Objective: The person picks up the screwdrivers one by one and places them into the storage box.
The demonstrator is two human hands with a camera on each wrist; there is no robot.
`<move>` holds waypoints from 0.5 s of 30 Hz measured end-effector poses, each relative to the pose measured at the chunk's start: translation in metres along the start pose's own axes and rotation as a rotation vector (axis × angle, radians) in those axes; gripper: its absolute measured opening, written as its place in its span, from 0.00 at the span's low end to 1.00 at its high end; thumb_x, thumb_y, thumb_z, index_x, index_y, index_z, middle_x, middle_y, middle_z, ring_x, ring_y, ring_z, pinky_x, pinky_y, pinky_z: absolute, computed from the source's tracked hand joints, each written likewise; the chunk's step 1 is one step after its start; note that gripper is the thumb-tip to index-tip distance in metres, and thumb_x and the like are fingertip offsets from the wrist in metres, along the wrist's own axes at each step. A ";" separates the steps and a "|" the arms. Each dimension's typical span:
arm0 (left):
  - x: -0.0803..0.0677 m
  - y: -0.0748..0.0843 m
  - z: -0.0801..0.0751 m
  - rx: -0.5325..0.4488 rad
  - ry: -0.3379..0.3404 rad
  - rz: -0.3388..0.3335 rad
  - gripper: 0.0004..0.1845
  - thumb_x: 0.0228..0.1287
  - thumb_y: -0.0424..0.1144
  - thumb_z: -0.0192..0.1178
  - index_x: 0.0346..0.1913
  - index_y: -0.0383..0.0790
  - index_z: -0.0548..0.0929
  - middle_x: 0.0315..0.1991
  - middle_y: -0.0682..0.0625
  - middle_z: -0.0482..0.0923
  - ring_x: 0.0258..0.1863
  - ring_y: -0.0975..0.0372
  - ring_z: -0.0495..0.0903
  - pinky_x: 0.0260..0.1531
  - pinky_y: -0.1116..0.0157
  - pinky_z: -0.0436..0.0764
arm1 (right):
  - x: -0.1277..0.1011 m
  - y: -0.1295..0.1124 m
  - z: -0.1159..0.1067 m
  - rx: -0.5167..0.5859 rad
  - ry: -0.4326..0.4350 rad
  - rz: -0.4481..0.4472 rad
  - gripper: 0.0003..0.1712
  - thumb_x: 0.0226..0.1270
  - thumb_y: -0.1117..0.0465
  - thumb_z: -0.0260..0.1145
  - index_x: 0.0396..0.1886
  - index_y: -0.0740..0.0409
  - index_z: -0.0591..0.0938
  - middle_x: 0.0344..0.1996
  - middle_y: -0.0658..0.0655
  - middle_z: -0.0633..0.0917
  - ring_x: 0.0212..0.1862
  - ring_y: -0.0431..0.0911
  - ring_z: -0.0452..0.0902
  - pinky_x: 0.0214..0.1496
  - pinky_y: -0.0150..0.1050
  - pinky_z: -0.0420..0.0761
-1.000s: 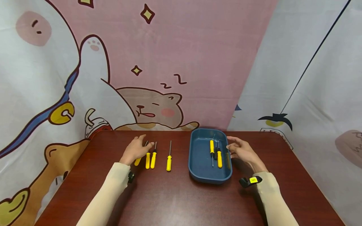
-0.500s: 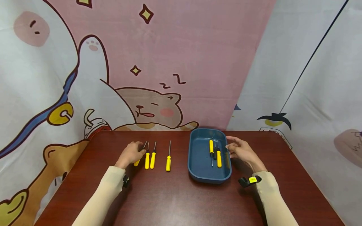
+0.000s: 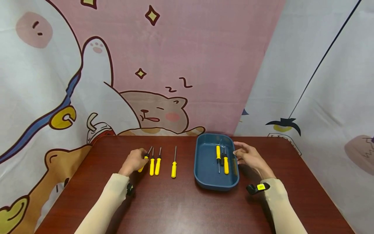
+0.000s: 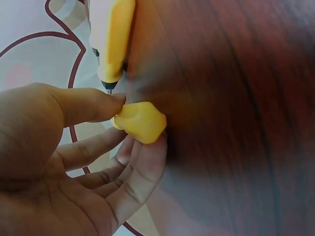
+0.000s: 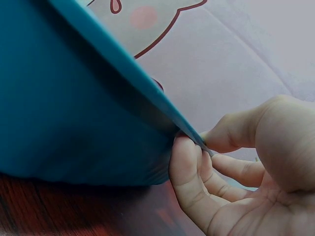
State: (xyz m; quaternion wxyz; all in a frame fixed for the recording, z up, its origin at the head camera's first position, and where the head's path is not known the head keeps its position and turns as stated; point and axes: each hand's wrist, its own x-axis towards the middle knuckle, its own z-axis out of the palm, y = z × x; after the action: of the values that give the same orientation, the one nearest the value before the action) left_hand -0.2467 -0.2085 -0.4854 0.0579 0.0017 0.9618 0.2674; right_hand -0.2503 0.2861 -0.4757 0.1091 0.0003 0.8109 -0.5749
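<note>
At the left end of a row of screwdrivers, my left hand (image 3: 133, 162) pinches the yellow handle of one screwdriver (image 3: 141, 169) between thumb and fingers. The left wrist view shows that screwdriver (image 4: 142, 122) end-on, its tip away from the camera. Beside it lie a second screwdriver (image 3: 152, 166), a third (image 3: 157, 166) and, farther right, one with a longer shaft (image 3: 174, 169). My right hand (image 3: 252, 159) holds the right rim of a blue tray (image 3: 216, 187); in the right wrist view, thumb and fingers pinch the tray's edge (image 5: 133, 76).
Inside the tray lie two yellow-handled screwdrivers, one handle-up (image 3: 218, 152) and one handle-down (image 3: 226, 166), with a black-handled tool (image 3: 222, 161) between them. The brown table (image 3: 187, 211) ends at a cartoon-printed curtain (image 3: 222, 65) behind.
My left hand has moved left and slightly down from above the row, and its thumb and fingers have closed on the leftmost screwdriver's handle. The right hand has stayed on the tray's rim.
</note>
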 end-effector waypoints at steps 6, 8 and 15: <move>-0.001 0.000 0.000 -0.013 -0.007 -0.005 0.18 0.65 0.33 0.66 0.55 0.28 0.81 0.41 0.39 0.83 0.34 0.55 0.79 0.34 0.61 0.81 | 0.001 0.001 0.000 -0.001 0.000 0.004 0.34 0.77 0.63 0.58 0.80 0.57 0.61 0.57 0.73 0.80 0.42 0.50 0.83 0.41 0.40 0.88; 0.000 0.000 0.000 -0.012 -0.006 -0.004 0.18 0.65 0.33 0.66 0.55 0.28 0.82 0.41 0.39 0.83 0.33 0.55 0.79 0.33 0.61 0.81 | 0.000 0.001 0.000 0.001 -0.001 0.003 0.34 0.77 0.63 0.58 0.80 0.57 0.61 0.57 0.73 0.81 0.42 0.50 0.83 0.41 0.39 0.88; -0.001 0.001 -0.001 -0.019 0.005 0.000 0.18 0.64 0.33 0.66 0.55 0.27 0.82 0.41 0.38 0.83 0.32 0.56 0.79 0.32 0.62 0.81 | 0.000 0.001 0.000 0.014 -0.006 0.001 0.35 0.77 0.63 0.58 0.80 0.57 0.61 0.57 0.73 0.80 0.42 0.50 0.83 0.40 0.39 0.88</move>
State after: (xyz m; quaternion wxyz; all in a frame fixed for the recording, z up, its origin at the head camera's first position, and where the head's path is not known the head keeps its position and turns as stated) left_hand -0.2457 -0.2081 -0.4840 0.0554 0.0003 0.9594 0.2764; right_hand -0.2500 0.2868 -0.4759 0.1116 -0.0003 0.8065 -0.5806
